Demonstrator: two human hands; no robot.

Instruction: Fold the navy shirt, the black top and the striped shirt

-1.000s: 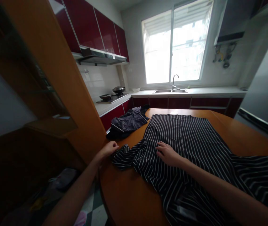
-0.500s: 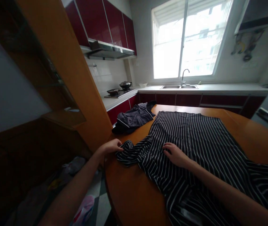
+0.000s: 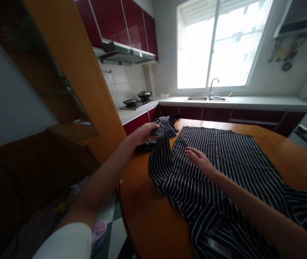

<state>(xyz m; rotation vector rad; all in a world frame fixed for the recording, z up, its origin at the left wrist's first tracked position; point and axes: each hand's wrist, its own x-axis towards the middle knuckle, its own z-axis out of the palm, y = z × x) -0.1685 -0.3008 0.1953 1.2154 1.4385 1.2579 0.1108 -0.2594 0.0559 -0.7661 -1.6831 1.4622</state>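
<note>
A black shirt with white stripes (image 3: 223, 158) lies spread on the wooden table (image 3: 148, 216), its hem toward the window and its far sleeve reaching off to the right. My left hand (image 3: 146, 132) is closed on the end of the left sleeve and holds it raised, so the sleeve (image 3: 160, 158) hangs in a curve down to the shirt body. Over the shirt's left part is my right hand (image 3: 198, 158), fingers loosely stretched and apart, with nothing in it; whether the fingertips touch the cloth is hard to tell.
A dark grey garment (image 3: 169, 126) lies at the table's left far edge, partly behind my left hand. An orange wooden cabinet (image 3: 88, 86) stands close on the left. Beyond are a stove with pans (image 3: 137, 103) and a sink (image 3: 207, 99).
My left hand has taken hold of the sleeve end and lifted it up and away from me, off the table. My right hand has shifted slightly forward. The view has turned left.
</note>
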